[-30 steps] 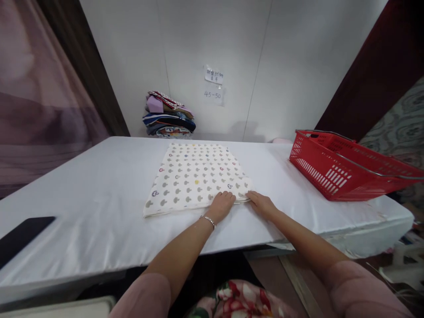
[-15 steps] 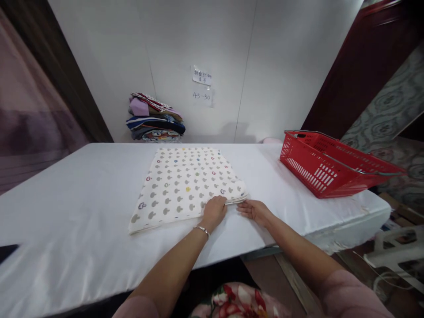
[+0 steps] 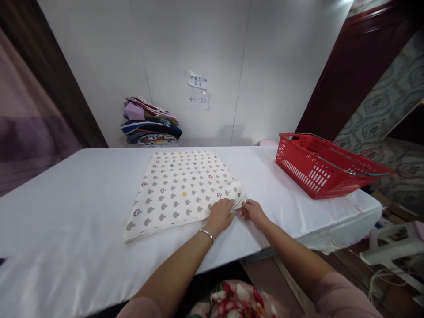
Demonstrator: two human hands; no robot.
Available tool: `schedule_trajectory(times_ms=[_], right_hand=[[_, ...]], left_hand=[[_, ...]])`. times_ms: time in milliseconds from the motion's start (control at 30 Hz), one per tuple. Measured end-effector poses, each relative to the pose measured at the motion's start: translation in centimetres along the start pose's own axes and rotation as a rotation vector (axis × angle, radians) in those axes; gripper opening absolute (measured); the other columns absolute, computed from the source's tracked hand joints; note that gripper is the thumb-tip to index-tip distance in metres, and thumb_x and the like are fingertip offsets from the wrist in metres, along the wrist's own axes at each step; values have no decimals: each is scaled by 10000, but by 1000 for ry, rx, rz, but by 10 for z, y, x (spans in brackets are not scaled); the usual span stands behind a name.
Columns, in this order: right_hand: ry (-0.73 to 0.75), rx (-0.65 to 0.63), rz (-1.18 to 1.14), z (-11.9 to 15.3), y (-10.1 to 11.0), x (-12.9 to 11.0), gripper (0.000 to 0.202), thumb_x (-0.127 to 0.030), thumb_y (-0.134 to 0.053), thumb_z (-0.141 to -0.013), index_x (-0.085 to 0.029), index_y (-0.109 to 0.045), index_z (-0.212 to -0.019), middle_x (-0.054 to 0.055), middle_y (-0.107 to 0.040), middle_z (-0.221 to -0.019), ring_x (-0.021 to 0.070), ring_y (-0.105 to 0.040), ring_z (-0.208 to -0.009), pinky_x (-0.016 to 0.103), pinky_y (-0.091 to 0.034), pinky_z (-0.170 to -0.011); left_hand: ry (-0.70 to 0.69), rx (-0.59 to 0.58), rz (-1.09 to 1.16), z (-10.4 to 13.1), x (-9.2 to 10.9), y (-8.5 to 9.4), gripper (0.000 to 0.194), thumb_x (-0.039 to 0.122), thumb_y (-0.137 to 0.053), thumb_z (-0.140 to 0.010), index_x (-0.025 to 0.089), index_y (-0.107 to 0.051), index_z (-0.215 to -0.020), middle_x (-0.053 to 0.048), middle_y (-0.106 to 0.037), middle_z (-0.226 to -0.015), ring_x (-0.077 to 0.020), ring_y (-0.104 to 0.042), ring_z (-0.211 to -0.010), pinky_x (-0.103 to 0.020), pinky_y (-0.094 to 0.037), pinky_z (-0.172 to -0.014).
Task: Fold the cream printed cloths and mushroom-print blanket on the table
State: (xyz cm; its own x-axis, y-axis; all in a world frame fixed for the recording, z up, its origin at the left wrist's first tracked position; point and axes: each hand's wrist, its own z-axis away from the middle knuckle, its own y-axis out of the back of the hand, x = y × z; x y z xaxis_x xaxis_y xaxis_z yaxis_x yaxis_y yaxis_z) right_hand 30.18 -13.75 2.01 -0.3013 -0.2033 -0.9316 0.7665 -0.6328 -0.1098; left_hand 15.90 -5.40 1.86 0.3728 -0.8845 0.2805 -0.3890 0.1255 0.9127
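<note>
A folded white cloth (image 3: 180, 185) printed with grey, red and yellow mushroom-like shapes lies flat on the white-covered table (image 3: 86, 198). My left hand (image 3: 221, 215), with a silver bracelet at its wrist, is closed on the cloth's near edge, close to the right corner. Just right of it, my right hand (image 3: 253, 213) pinches the layers of that corner, which is lifted and bent up. The fingertips under the layers are partly hidden.
On the table's right end stands a red plastic basket (image 3: 308, 168). A stack of folded fabrics (image 3: 150, 126) sits at the back left, against the wall. Beyond the right edge is a white plastic stool (image 3: 394, 251).
My right hand has closed from spread fingers onto the cloth's corner, and the corner now curls upward. My left hand has slid slightly right along the edge. The view has shifted a little.
</note>
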Motion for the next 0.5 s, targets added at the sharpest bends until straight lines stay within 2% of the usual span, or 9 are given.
schedule_trajectory(times_ms=[200,400,500], right_hand=[[13,-1,31,5,5,0,128,-263,-582,-740,-185,-481,-728,2,-634,-611,105,-579,-469,162,-353,-355],[2,-33,7,4,4,0,146,-292,-599,-709,-176,-515,-733,42,-673,-716,113,-619,-554,172,-411,-411],[23,-61,-21,4,4,1,169,-306,-620,-686,-169,-530,-728,40,-669,-717,115,-618,-563,180,-434,-426]], left_hand=[[-5,5,3,-8,12,-3,353,351,-441,-890,226,-445,-1220,-58,-555,-1088,-211,-498,-995,-345,-386,-824],[-3,-63,-14,-16,16,-8,292,248,-382,-912,236,-476,-1189,-54,-567,-1051,-191,-514,-958,-323,-384,-803],[34,-73,15,-19,18,-10,246,257,-368,-917,228,-529,-1102,-45,-588,-1001,-183,-527,-922,-312,-389,-781]])
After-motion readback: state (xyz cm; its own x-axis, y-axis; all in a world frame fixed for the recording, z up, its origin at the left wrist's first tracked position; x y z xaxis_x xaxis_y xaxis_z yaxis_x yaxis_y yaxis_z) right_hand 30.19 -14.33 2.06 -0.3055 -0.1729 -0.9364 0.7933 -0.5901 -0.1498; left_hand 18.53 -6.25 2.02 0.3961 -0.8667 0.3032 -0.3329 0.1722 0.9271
